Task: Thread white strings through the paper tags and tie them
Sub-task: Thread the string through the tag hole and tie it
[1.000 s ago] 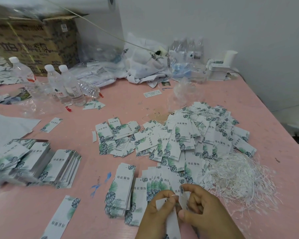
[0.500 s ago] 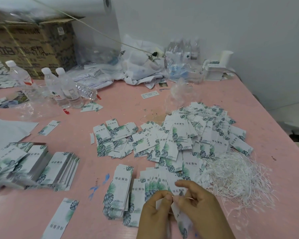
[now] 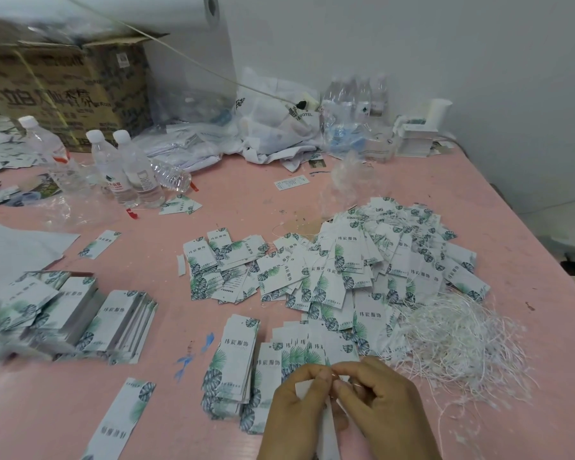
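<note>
Both hands meet at the near edge of the pink worktop (image 3: 478, 227): the left hand (image 3: 299, 410) and right hand (image 3: 382, 406) have fingertips closed in a shared grip on one paper tag (image 3: 327, 423), pinching its top end. The tangle of white strings (image 3: 458, 343) lies just right of the grip. Just beyond it lie stacked tags (image 3: 233, 356), and the loose tag heap (image 3: 362, 263) spreads farther off.

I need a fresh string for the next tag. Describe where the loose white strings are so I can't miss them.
Start at the pink table and find the big fan of leaf-printed tags at centre right. Just nearer its right end, right of the right hand, lies the tangle of white strings. It is the only thin, wiry, unprinted heap.
</note>
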A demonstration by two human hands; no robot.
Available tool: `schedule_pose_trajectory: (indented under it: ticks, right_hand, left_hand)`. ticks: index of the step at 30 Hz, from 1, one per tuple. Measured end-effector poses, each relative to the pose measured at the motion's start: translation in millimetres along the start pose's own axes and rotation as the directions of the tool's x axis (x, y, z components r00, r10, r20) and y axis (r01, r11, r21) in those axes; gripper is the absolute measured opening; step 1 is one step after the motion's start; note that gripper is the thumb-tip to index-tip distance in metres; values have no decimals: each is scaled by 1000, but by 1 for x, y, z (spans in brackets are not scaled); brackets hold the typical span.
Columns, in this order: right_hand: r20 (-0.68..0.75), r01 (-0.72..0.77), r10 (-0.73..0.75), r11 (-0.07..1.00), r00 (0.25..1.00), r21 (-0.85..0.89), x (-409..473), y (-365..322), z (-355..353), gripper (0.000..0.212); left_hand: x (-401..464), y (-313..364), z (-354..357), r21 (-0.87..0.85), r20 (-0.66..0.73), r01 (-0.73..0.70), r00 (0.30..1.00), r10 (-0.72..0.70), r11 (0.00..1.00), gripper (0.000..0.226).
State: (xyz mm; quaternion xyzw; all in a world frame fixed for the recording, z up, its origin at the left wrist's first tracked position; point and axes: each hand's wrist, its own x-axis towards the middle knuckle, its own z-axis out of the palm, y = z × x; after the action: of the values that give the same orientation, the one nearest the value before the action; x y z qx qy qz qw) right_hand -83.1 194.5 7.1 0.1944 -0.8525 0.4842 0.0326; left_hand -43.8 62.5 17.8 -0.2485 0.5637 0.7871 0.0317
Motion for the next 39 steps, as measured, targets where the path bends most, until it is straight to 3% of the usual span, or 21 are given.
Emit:
schedule_pose_trajectory:
  ticks: [6, 10, 15, 19, 22, 28, 33, 35, 39]
  right_hand:
    - [-111, 158, -160, 987, 981, -27, -6, 3, 5, 24]
    - [-150, 178, -192, 979, 970, -101, -12, 15, 11, 23]
    - [-159, 87, -109, 986, 981, -143, -14, 17, 14, 19]
    - [-248, -85, 78, 996, 966, -18, -9, 10, 17, 19]
    - [-150, -262, 290, 948, 945, 180, -9, 4, 16, 35]
    - [33, -372, 409, 790, 912, 487, 1, -19, 4, 19]
    - [77, -401, 414, 796, 907, 453, 3, -22, 0, 20]
    - [79, -400, 405, 820, 911, 411, 2, -22, -1, 22]
    - [93, -422, 419, 827, 903, 370, -1, -17, 0, 26]
  left_hand:
    - [-2, 6, 0, 7, 15, 81, 997, -81, 997, 14]
    - [-5, 8, 4, -32, 8, 111, 994, -111, 993, 27]
    - [-6, 4, 6, -124, 26, 143, 990, -141, 982, 43]
    - [2, -2, 4, -204, -17, 181, 982, -189, 962, 45]
    - [10, -4, 2, -285, -85, 200, 969, -233, 937, 45]
    - [11, -13, 2, -297, -85, 201, 968, -235, 934, 47]
    - [8, -8, 1, -222, -36, 115, 991, -126, 968, 41]
    - [9, -7, -1, -286, -59, 76, 994, -96, 955, 38]
    - [10, -5, -1, -326, -120, 29, 990, -71, 945, 12]
